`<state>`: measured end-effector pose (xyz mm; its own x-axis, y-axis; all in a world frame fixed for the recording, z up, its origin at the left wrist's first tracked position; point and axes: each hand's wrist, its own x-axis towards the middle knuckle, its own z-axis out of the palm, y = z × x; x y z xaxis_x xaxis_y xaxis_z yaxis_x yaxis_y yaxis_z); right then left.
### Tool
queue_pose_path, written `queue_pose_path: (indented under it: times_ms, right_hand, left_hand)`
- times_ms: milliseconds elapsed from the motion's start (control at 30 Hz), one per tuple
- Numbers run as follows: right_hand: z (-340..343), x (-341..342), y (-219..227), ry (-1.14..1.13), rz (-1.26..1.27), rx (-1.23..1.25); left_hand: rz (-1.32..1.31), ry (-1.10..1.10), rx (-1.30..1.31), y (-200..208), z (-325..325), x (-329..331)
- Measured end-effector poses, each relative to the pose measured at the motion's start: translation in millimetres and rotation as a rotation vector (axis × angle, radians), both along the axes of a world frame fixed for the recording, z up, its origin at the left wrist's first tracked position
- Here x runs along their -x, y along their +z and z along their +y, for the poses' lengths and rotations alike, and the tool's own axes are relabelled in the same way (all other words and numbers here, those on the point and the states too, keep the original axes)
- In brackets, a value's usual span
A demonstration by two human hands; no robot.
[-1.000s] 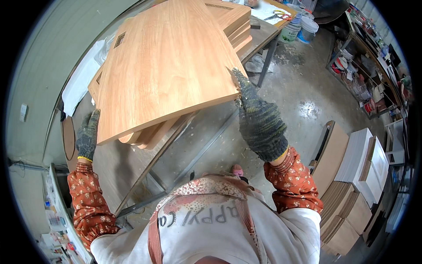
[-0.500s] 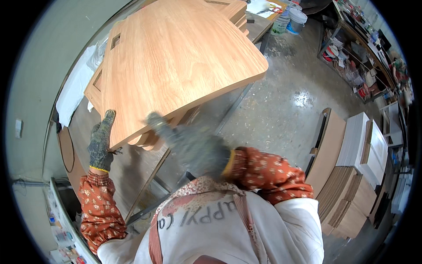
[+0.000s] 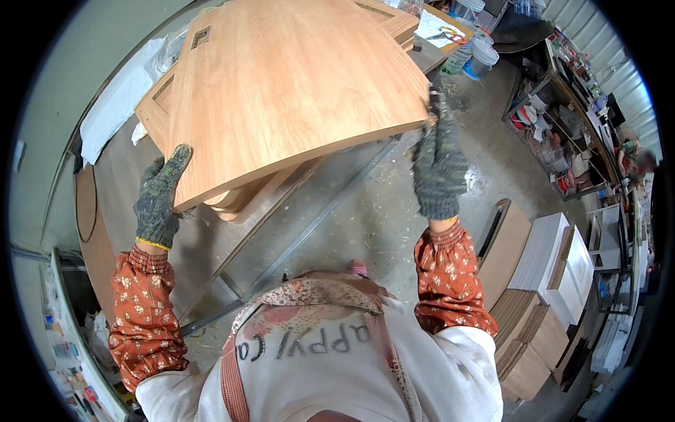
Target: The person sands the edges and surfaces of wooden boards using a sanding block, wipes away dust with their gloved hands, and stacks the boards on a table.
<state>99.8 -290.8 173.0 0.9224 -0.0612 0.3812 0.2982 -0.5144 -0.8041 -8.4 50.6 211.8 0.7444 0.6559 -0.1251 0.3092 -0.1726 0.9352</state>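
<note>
A large light wood-grain board (image 3: 295,84) with rounded corners lies askew on top of a stack of similar boards (image 3: 153,105). A small rectangular cutout shows near its left edge. My left hand (image 3: 158,197), in a dark grey knitted glove, grips the board's near left corner, thumb on top and the other fingers partly hidden by the edge. At the right corner, my right hand (image 3: 441,162) in a matching glove has its fingers stretched out along the edge, appearing to touch it. Its fingertips are slightly blurred.
The stack rests on a metal-framed table (image 3: 246,264). White plastic sheeting (image 3: 119,98) lies at left. Scissors (image 3: 450,35) and buckets (image 3: 481,56) are at the far right. Flat panels (image 3: 538,250) stand stacked on the right, below a cluttered workbench (image 3: 562,91).
My right hand has swung from the board's near edge out to its right corner. My left hand keeps its grip on the left corner. The view has shifted slightly.
</note>
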Motion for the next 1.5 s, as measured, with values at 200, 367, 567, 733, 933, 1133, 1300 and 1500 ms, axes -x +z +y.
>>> queue_pose_path:
  times_ms: [200, 367, 567, 733, 933, 1133, 1300, 1500]
  right_hand:
    - [1.8, -50.5, -26.6, -0.059, -0.21, 0.259]
    - [0.8, -70.2, -18.3, 0.07, -0.226, 0.303]
    - [-33.2, -90.2, 9.2, 0.134, -0.108, 0.581]
    - [-72.0, -97.5, 8.5, 0.104, -0.348, 1.013]
    - [-82.4, -114.2, 4.4, 0.173, -0.357, 0.791]
    - [-42.4, -70.5, 5.0, 0.291, -0.31, 0.713]
    - [7.8, -6.2, -23.2, 0.538, -0.332, 0.42]
    - [-4.0, -35.9, -10.4, 0.378, -0.212, 0.617]
  left_hand:
    - [-0.071, -0.017, -0.03, -9.9, 8.3, 20.3]
    - [-0.143, -0.448, -1.461, -25.6, 19.5, 50.6]
    - [0.049, -0.251, -0.521, -12.0, -2.2, 56.8]
    - [-0.055, -0.688, -1.409, 31.6, -0.6, 37.6]
    - [-0.226, -0.986, -1.447, 14.7, -25.7, -3.8]
    - [-0.259, -0.981, -1.415, 8.4, -41.5, -7.5]
    - [-0.297, -0.964, -1.394, -0.4, -35.8, -8.3]
    - [-0.26, -0.95, -1.387, 0.9, -30.7, -3.0]
